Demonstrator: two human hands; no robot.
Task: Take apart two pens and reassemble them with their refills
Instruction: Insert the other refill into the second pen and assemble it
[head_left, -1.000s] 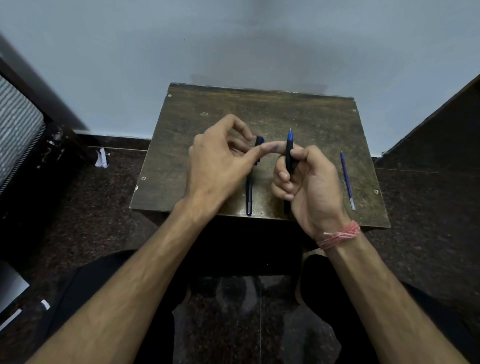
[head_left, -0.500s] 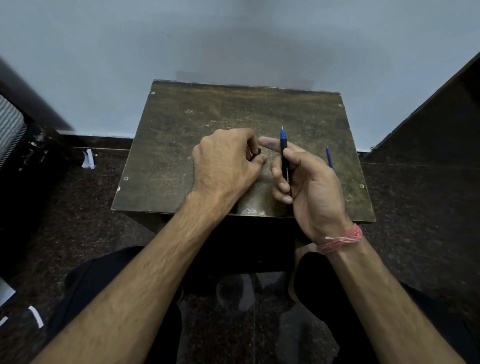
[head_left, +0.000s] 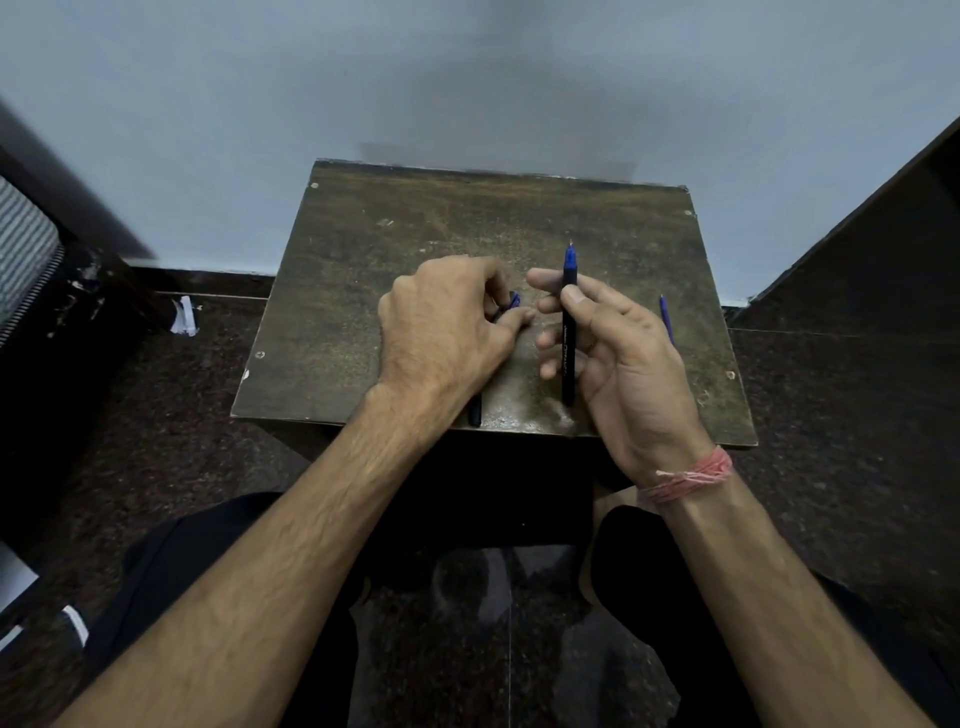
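Change: the right hand (head_left: 618, 353) has opened out since half a second ago, its lower fingers now loose off the barrel, while the left hand (head_left: 441, 332) stays knuckles-up on the desk (head_left: 363, 291).
Right hand: palm turned left, thumb and forefinger pinch the black pen (head_left: 569, 332) near its upper part; the other fingers are only half curled.
Black pen: upright, blue tip pointing away, lower end above the near desk edge.
Left hand: fingers curled down over the second pen (head_left: 511, 304), gripping it.
Second pen: lies on the desk, blue end at the fingertips, dark end (head_left: 475, 413) out below the wrist.
Refill (head_left: 666, 322): blue, on the desk, partly hidden behind the right hand.
Wrist: pink thread band (head_left: 691, 475) on the right.
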